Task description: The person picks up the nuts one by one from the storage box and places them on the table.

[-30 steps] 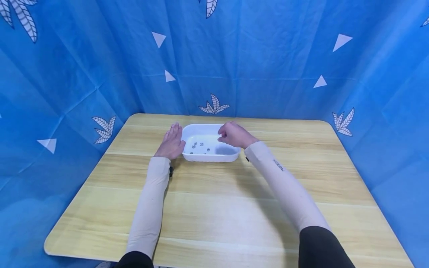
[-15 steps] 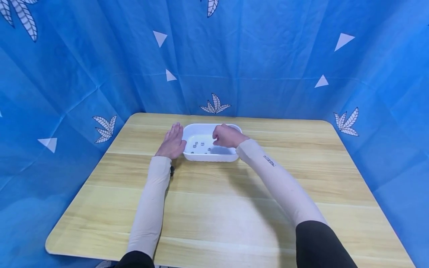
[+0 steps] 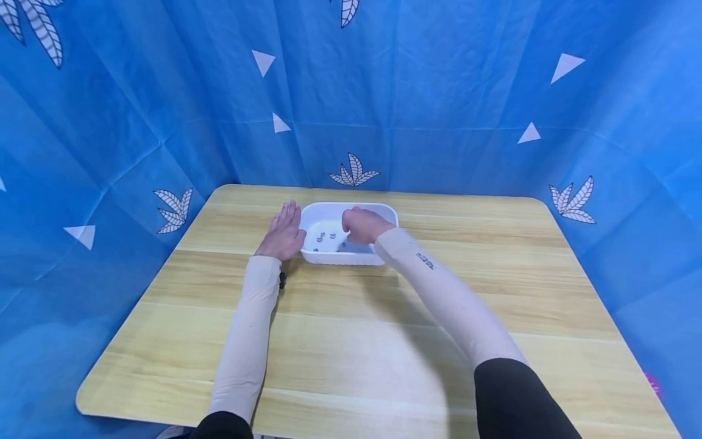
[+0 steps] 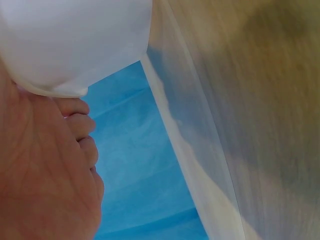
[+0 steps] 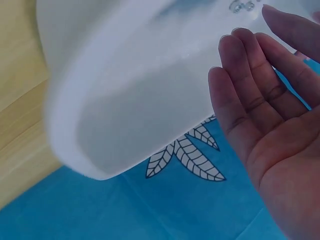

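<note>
A white oval plastic tub (image 3: 342, 259) sits toward the far side of the table. Several small shiny metal pieces (image 3: 332, 236) are scattered over its floor; two of these pieces (image 5: 242, 6) show ring-like at the top of the right wrist view. My left hand (image 3: 281, 233) lies flat along the tub's left end, fingers straight and thumb at the rim. My right hand (image 3: 363, 225) hovers over the tub's right half. In the right wrist view its fingers (image 5: 265, 95) are loosely bent, thumb apart from them, with nothing seen between.
The wood-patterned table (image 3: 340, 341) extends around the tub on all sides. A blue patterned curtain (image 3: 450, 91) hangs behind it and along both sides. The table's edge (image 4: 175, 155) shows in the left wrist view.
My right hand has moved left and slightly lower over the tub, toward the metal pieces. The left hand keeps its place at the tub's left end.
</note>
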Tool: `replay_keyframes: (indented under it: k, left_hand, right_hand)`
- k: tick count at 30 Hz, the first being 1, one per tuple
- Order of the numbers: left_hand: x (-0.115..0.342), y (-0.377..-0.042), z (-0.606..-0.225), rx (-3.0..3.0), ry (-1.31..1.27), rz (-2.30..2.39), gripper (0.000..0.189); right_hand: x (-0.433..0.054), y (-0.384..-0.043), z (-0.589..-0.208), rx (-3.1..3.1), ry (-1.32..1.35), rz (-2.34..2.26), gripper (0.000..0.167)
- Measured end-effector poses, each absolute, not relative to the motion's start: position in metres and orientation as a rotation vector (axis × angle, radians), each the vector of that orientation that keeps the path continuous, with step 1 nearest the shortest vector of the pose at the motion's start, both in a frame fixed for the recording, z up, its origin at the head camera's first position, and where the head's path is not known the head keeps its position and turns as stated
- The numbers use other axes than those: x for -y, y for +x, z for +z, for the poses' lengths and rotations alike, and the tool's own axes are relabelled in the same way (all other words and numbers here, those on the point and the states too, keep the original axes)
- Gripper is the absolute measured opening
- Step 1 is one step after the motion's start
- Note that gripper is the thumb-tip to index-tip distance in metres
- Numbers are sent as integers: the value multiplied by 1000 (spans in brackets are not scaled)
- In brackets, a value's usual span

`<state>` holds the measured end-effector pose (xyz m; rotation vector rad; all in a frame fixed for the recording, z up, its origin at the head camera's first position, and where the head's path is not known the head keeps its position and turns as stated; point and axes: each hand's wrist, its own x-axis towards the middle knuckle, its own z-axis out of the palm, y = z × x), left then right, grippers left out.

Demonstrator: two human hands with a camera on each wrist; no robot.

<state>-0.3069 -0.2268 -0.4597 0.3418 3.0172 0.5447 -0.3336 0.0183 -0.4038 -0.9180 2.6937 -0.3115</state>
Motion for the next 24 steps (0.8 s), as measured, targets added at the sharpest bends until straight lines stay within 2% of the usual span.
replay_keyframes:
  k: [12, 24]
  left_hand:
    - [228, -310, -462, -3004, 338, 541, 70]
    - [229, -306, -457, -3004, 374, 551, 69]
  right_hand:
    - [0, -335, -412, -2688, -836, -173, 19]
    - [19, -329, -421, -2684, -868, -67, 26]
